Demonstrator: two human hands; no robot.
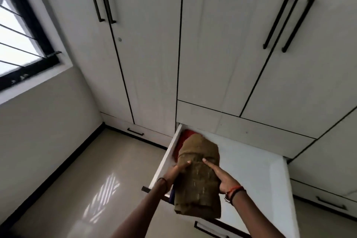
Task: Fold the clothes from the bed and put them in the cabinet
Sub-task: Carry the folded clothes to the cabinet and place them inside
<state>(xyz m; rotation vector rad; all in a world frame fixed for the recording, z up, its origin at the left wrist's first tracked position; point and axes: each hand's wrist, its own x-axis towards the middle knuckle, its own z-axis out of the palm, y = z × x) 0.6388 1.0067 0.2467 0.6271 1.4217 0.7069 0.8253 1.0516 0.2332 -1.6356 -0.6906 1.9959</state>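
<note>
Folded brown garment (199, 183) between left hand (177, 173) and right hand (225, 180), over drawer (255, 170)

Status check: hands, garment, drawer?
Grip: left hand and right hand both hold folded brown garment. Garment over open drawer, not yet down. Red cloth already inside at left; nothing blocking.

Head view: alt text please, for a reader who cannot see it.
The left hand and right hand hold a folded olive-brown cloth garment over the open white drawer of a tall white wardrobe. A red cloth lies in the drawer's far left corner.
</note>
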